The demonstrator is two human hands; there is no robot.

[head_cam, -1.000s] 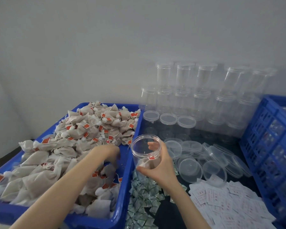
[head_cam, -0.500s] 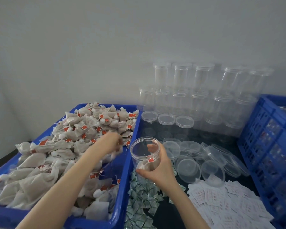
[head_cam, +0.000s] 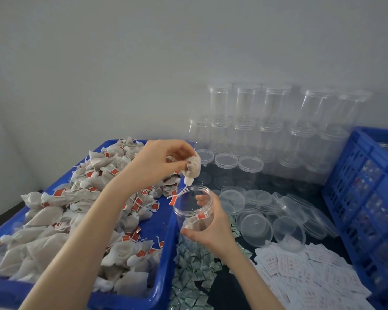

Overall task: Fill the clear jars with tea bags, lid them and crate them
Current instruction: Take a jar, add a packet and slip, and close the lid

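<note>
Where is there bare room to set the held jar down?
Only dark strips show: between the sachets and paper slips, and between the loose lids and blue crate. Elsewhere crowded: the tea-bag bin left, stacked jars behind.

My left hand (head_cam: 159,162) pinches one tea bag (head_cam: 192,168), a crumpled whitish pouch; its string and red tag (head_cam: 173,199) dangle down to the rim of the open jar (head_cam: 194,211) just below. My right hand (head_cam: 211,229) wraps that clear, lidless jar, tilted slightly toward me, with at least one bag already lying in its bottom. Under my left forearm the heaped tea bags (head_cam: 76,211) fill the blue tub (head_cam: 164,260). Beyond my right hand lie loose clear lids (head_cam: 255,229); further back stand stacked lidded jars (head_cam: 276,121). The blue crate (head_cam: 367,198) stands right of it.
</note>
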